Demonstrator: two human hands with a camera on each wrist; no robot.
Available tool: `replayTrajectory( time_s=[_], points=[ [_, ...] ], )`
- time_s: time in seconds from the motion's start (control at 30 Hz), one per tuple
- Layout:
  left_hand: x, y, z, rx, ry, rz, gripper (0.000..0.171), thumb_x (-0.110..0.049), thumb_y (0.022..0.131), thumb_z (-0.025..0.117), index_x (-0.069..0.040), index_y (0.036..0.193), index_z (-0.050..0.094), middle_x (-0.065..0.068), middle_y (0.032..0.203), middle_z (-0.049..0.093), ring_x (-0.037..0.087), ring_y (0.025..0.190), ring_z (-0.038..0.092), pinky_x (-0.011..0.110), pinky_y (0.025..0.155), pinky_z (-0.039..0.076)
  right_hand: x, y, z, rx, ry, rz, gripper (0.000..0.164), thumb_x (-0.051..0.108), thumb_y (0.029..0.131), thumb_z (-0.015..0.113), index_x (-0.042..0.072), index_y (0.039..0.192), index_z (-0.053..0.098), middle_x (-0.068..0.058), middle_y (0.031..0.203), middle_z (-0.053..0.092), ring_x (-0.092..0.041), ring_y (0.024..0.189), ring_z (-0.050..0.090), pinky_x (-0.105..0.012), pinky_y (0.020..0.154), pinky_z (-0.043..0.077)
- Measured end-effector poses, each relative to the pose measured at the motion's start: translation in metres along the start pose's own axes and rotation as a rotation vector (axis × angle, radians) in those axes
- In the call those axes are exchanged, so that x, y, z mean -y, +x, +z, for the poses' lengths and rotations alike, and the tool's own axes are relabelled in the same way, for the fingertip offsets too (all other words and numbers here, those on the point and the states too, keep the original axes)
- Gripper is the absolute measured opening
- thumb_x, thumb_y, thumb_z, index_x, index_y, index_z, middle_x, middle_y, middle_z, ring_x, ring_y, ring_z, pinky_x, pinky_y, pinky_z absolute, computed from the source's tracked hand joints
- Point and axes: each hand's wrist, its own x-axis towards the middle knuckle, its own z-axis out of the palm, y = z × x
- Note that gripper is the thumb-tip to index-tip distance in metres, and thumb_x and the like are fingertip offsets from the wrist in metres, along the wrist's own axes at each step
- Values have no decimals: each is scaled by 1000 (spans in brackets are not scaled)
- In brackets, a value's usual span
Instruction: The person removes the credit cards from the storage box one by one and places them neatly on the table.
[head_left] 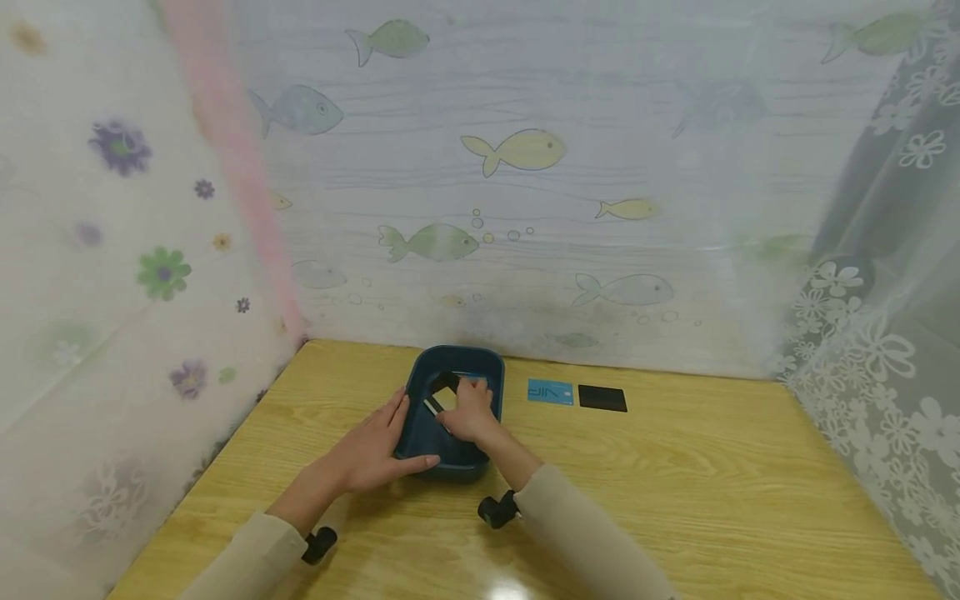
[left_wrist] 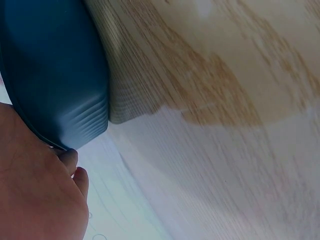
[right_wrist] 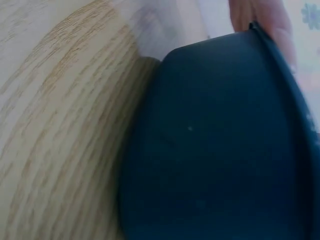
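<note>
A dark blue plastic bin [head_left: 442,450] stands on the wooden table in the head view. Inside it lie a yellowish card with a dark stripe [head_left: 447,398] and a black card [head_left: 446,381], partly covering each other. My right hand [head_left: 474,412] reaches into the bin and pinches the striped card, its fingertips partly hidden. My left hand [head_left: 371,450] rests on the bin's near left corner, fingers stretched along the left rim and thumb over the front rim. In the left wrist view, fingertips [left_wrist: 70,159] show at the rim.
Right of the bin, a blue card marked VIP [head_left: 551,392] and a black card [head_left: 602,397] lie side by side on the table [head_left: 712,483]. A fish-patterned curtain [head_left: 525,250] hangs behind the table, with flowered sheets at both sides.
</note>
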Motion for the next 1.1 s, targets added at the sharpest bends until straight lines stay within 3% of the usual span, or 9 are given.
replayTrajectory(
  time_s=[0.17,0.4,0.8,1.0,1.1],
  points=[
    [0,0,0,-9,1,2,119,-84,88,49,1,163,14,15,171,5,39,155,18,58,120,26,-1,5,7,-67,-68,40,60,14,89,77,-16,135,51,-38,142,38,-53,134,36,-60,106,39],
    [-1,0,1,-19,3,11,119,-83,88,49,2,162,14,17,171,6,39,155,18,57,120,26,-3,9,15,-106,-178,92,51,12,88,77,-14,127,57,-37,136,41,-52,131,38,-56,103,42],
    [-1,-2,0,-19,-8,7,119,-83,88,51,4,162,16,17,171,7,40,154,19,58,120,27,-5,14,24,-114,-194,131,47,13,87,80,-6,126,61,-29,130,54,-49,127,45,-58,103,44],
    [-3,-1,0,-12,-1,-1,120,-84,87,50,3,162,15,16,171,6,39,155,19,57,120,27,-9,18,24,-162,-196,81,39,12,87,79,2,123,66,-19,118,65,-41,116,58,-56,98,47],
    [-2,0,0,-14,0,0,120,-84,87,50,3,162,15,16,171,7,39,155,19,57,120,27,-10,19,23,-178,-146,65,40,6,86,77,3,125,66,-16,117,68,-37,113,62,-54,98,48]
  ],
)
